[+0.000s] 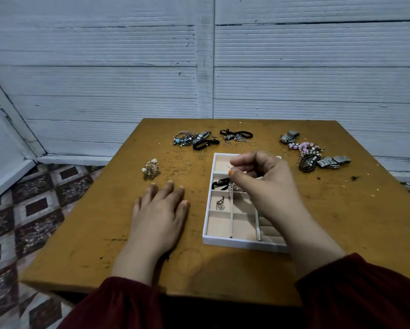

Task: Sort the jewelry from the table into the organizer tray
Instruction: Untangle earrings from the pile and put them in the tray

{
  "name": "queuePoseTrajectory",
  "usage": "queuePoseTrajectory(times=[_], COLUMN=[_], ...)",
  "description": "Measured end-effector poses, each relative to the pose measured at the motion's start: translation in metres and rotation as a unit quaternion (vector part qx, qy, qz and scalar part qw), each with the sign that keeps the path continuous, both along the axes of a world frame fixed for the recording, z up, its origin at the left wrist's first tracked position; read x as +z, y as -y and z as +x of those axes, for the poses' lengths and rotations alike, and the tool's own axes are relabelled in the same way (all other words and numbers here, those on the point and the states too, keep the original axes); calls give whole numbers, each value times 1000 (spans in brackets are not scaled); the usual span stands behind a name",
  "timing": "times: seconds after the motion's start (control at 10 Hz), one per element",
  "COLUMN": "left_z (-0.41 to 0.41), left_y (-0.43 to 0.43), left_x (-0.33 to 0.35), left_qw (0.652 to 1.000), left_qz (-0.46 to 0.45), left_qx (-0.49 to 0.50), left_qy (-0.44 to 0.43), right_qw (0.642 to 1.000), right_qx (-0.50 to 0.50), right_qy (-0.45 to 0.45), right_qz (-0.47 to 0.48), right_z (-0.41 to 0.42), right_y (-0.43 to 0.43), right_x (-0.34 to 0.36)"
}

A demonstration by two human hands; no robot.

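A white organizer tray with beige compartments lies on the wooden table. My right hand hovers over its upper compartments and pinches a thin silver piece of jewelry that hangs down toward the tray. A black cord bracelet lies in the second compartment, and a small silver piece lies in the third. My left hand rests flat on the table, left of the tray. Loose gold rings lie beyond its fingers.
Piles of jewelry lie at the table's far side: silver bracelets and black cords, pink beads and metal watches, and a flower chain at the left. The table stands against a white wall; patterned floor shows at the left.
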State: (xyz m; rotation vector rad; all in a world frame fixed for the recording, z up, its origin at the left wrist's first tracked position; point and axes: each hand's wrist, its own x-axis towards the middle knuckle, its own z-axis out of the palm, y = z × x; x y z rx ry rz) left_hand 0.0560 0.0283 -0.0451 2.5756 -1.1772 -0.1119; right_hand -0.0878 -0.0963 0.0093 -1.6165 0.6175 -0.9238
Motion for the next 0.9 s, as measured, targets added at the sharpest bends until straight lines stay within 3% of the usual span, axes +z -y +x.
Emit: queuePoseTrajectory(times=[0.2, 0.6, 0.9], left_z=[-2, 0, 0], left_y=[0, 1, 0], left_x=[-5, -7, -7], left_qw=[998, 999, 999], left_qz=[58, 51, 53], left_qx=[-6, -7, -8], left_qy=[-6, 0, 2], right_qw=[999, 995, 983], right_qx=[11, 45, 29], right_qy=[-30, -91, -176], right_qz=[-1, 18, -29], right_z=[3, 5, 1], right_y=[0, -2, 1], right_x=[-3, -13, -20])
